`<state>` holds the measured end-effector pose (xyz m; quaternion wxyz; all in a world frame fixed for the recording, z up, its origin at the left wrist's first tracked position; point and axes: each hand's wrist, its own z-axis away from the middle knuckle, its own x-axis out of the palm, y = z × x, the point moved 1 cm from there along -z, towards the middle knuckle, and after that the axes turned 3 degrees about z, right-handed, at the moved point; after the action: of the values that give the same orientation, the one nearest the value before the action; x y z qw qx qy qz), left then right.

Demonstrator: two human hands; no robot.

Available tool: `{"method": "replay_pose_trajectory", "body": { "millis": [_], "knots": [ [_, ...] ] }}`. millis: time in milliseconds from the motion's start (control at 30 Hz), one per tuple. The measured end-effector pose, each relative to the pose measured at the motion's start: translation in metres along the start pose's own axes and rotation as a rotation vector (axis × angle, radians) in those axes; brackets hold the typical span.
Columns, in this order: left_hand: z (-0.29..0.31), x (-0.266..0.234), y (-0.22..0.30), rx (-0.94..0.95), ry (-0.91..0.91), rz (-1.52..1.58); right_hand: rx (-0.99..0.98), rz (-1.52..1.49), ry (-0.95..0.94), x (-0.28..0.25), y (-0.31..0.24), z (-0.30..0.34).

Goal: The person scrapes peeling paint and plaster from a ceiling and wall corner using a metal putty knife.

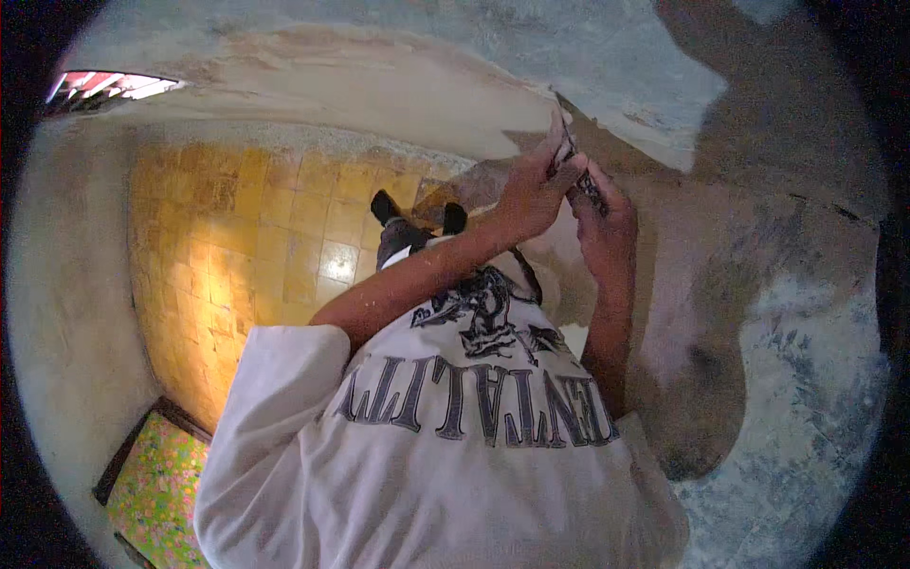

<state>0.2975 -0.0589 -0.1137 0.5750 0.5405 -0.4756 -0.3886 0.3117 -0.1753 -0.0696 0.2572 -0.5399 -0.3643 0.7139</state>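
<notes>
A slim, dark, mottled tool (pixel 565 152) is held up close to the patchy plastered wall (pixel 379 81), its narrow end pointing up and away from me. Its exact kind cannot be made out. My left hand (pixel 538 190) is closed around the upper part, with fingers stretched along it. Lower down, my right hand (pixel 607 223) grips the same tool from the right side. Fingers cover much of it, and whether its tip touches the wall is unclear.
Yellow tiles (pixel 275 190) cover the floor, with my dark-shod feet (pixel 417 213) near the wall's base. A green floral-covered surface (pixel 156 474) lies at lower left. A bright opening (pixel 118 87) shows at upper left. Rough wall (pixel 796 379), partly shadowed, runs along my right.
</notes>
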Motion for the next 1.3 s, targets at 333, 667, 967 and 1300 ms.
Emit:
{"method": "replay_pose_trajectory", "body": {
  "millis": [333,667,967,1300],
  "knots": [
    [-0.005,-0.002,0.004,-0.045,0.045,-0.107,0.056,-0.093,-0.110,-0.009,-0.001,-0.012],
    [-0.007,-0.013,-0.010,-0.112,0.099,-0.090,0.168,-0.087,-0.078,0.009,-0.011,-0.014],
    [-0.010,-0.011,-0.006,-0.025,-0.003,-0.066,0.172,-0.024,-0.062,-0.009,-0.018,-0.010],
    [-0.004,0.001,-0.006,-0.160,0.027,-0.024,0.139,-0.030,-0.050,-0.005,-0.007,-0.010]
  ]
}}
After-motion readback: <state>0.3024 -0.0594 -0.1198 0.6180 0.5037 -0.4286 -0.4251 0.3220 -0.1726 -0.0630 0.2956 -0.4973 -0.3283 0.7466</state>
